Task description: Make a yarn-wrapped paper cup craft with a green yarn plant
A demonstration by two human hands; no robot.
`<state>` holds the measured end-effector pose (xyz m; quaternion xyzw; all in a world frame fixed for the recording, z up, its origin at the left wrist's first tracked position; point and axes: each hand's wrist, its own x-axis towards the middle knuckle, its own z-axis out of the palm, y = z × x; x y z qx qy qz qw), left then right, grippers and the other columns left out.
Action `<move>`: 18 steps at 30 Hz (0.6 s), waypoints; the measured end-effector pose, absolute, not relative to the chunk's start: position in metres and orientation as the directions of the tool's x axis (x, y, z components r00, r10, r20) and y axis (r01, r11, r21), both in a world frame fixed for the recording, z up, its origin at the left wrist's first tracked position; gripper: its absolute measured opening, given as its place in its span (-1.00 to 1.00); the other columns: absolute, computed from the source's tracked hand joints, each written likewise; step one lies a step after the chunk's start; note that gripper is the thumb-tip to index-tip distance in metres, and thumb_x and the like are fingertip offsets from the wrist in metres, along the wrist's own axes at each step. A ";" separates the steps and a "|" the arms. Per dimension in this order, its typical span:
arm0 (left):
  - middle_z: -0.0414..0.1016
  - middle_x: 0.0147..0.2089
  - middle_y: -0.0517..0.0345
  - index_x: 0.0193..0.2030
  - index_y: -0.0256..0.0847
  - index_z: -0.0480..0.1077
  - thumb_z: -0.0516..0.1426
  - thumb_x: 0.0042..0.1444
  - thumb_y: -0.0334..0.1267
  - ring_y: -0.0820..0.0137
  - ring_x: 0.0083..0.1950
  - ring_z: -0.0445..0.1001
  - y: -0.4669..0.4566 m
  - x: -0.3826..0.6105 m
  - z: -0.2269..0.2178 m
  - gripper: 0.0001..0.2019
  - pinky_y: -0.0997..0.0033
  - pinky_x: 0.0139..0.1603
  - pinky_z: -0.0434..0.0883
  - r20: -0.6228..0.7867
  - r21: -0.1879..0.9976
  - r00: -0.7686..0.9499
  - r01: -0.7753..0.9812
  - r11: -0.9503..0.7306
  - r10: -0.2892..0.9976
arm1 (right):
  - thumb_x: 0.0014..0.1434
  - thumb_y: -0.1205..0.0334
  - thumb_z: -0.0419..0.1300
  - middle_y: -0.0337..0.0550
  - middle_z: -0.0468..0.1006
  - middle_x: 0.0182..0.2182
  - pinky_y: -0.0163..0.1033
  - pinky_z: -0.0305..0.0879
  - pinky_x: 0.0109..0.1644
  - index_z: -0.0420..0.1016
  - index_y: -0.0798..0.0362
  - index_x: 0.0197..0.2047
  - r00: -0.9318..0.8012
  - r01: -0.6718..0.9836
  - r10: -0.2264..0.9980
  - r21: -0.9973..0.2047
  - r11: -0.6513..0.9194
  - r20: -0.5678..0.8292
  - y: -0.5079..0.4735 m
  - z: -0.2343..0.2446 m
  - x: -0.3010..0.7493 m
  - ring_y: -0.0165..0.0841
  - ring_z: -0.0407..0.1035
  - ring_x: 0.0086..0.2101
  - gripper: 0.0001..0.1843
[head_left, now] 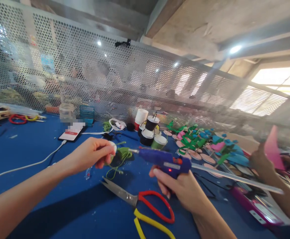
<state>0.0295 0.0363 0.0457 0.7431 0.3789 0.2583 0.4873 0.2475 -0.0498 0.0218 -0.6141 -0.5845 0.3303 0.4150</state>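
My right hand (177, 186) is wrapped round a blue hot glue gun (162, 158) with a lit red light. A long clear glue stick (237, 177) sticks out of its back, and its nozzle points left. Pinched in my left hand (92, 154) is a small white-topped piece (113, 146), mostly hidden by the fingers. The nozzle is a little way off from it. Loose green yarn (123, 154) lies between the two hands. Below them, scissors (128, 198) with one red and one yellow handle lie open on the blue table (67, 205).
Small yarn-wrapped pots (147, 136) and stacked white cups (141, 116) stand behind. Green, blue and pink craft flowers (197, 139) spread right. A phone (72, 131) lies left, a purple power strip (255, 205) right. Another person's hand (260, 159) holds a pink sheet (273, 149).
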 end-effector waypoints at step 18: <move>0.35 -0.61 0.26 -0.48 -0.27 0.35 0.02 -0.01 -0.18 0.62 -0.70 0.21 0.037 0.030 0.043 -0.80 0.65 -0.70 0.18 -0.018 0.935 0.646 0.282 -0.217 0.763 | -0.05 -0.01 0.11 -0.37 0.23 -0.82 -0.46 0.05 -0.71 0.36 0.17 -0.49 0.061 0.345 0.997 -0.938 0.018 0.041 -0.048 0.021 0.248 -0.58 0.08 -0.77 -0.65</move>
